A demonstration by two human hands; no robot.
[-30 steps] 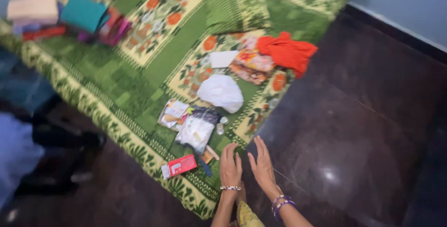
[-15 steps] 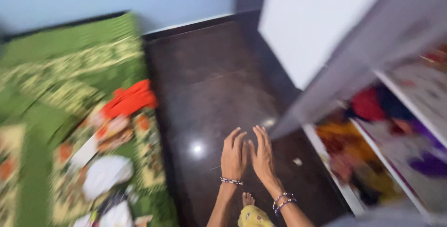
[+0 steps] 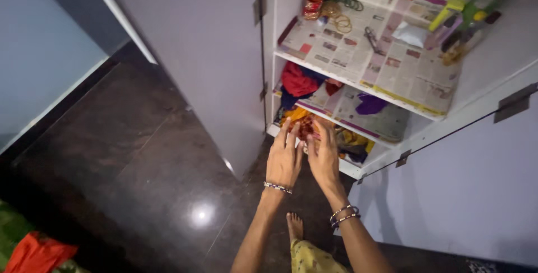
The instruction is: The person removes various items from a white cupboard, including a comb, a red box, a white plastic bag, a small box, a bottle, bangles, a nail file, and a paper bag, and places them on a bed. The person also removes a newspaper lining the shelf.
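Left hand and right hand side by side, fingers spread, both empty, just short of the mixed cloth pile on the lowest shelf. Risk: loose pile slides off the edge; open door close on the left could catch the elbow.

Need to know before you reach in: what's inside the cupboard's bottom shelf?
Bottom shelf holds yellow and orange-red clothes; both hands cover the middle, so anything beneath them is hidden.

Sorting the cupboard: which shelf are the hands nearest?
The lowest shelf, holding yellow and orange cloth; both hands, left hand and right hand, reach it, below the newspaper-lined shelves.
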